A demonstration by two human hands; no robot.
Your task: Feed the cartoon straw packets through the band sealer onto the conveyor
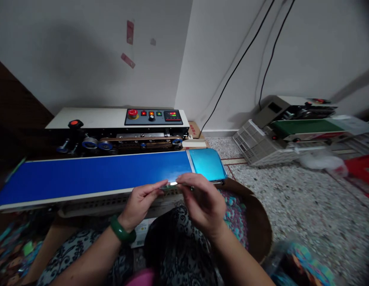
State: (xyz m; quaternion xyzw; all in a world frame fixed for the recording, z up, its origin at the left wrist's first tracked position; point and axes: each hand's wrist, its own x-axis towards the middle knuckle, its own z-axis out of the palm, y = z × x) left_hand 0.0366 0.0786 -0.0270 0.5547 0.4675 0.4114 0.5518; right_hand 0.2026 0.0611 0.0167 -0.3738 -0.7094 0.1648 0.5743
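Hands meet just in front of the near edge of a blue conveyor belt (95,172), seen from the head camera. The left hand (139,202) comes in from the lower left, a green bangle (122,232) on its wrist, with thumb and forefinger pressed together on the left end of a small clear packet (170,184). The right hand (204,200) comes in from the lower right and pinches the packet's right end in the same way, its other fingers curled loosely below. The packet is thin and shiny, held level between the two grips, just above the belt's pale front rail; what it holds is too small to tell.

Behind the belt stands the sealing machine (113,119), a white box with a row of rollers along its front and a control panel (154,116) bearing a red round button, small lit switches and a digital readout. A black knob with a red cap (75,123) sits at its left. At the belt's right end lies a shiny turquoise sheet (208,163), touching the belt.

Under the hands a dark patterned cloth covers the person's lap, and a brown round basket (258,222) lies to the right of it on the speckled floor (306,210). Well apart, toward the far right wall, a second machine with a green belt (303,126) rests on the floor, with two black cables (246,51) running up the wall above.
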